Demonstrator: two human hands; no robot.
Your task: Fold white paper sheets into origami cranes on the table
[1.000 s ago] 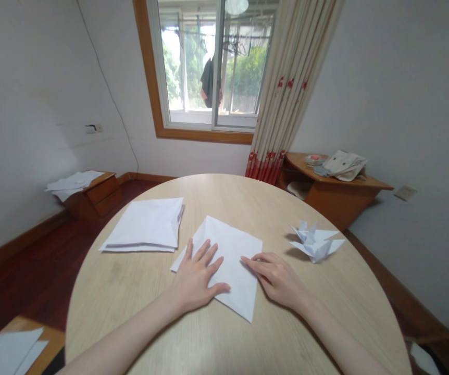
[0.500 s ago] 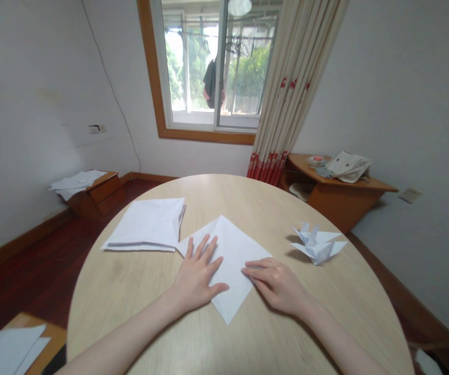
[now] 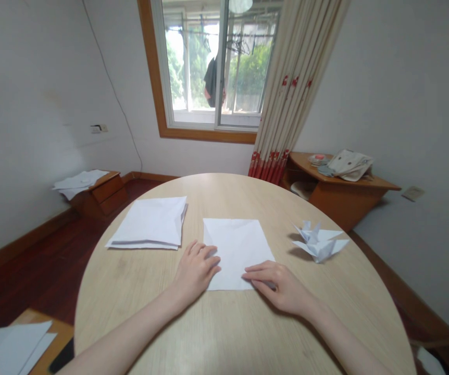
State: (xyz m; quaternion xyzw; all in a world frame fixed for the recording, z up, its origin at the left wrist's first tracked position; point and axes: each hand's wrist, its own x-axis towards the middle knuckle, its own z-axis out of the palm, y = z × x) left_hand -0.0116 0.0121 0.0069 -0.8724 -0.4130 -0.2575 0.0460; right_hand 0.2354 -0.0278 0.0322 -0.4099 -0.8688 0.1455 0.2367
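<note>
A white square sheet of paper (image 3: 237,245) lies flat on the round wooden table (image 3: 224,333), its edges squared to me. My left hand (image 3: 195,271) rests on the sheet's near left corner with fingers curled at the edge. My right hand (image 3: 277,284) lies on the near right corner, fingers stretched out flat and pressing down. Neither hand lifts the sheet.
A stack of white paper (image 3: 150,229) lies left of the sheet. Folded paper cranes (image 3: 318,242) sit to the right. A corner shelf (image 3: 341,182) with a bag stands by the curtain, a low cabinet (image 3: 95,190) with papers at the left wall, more paper (image 3: 9,346) at bottom left.
The sheet has been turned clockwise under both hands, from a diamond angle to square with me. My left fingers went from spread flat to curled at the corner.
</note>
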